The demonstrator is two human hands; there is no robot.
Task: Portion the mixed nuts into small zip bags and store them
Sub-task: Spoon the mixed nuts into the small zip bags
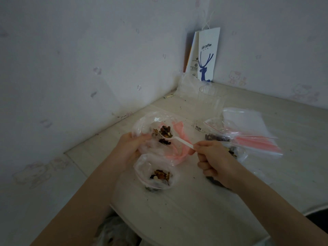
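My left hand [129,150] grips the rim of a small clear zip bag [142,125] with a pink seal strip and holds it open. My right hand [213,160] pinches the handle of a white plastic spoon [184,142]. The spoon's bowl is heaped with mixed nuts [165,131] and sits over the bag's mouth. A second small bag [156,176] with nuts in it lies just below the first, open at the top. More bagged nuts [217,138] lie under and behind my right hand, partly hidden.
A stack of flat unused zip bags [252,128] lies at the right on the pale wooden table [177,213]. A clear plastic cup [209,100] and a white paper coffee bag [207,54] stand in the wall corner. The table's near edge curves by my arms.
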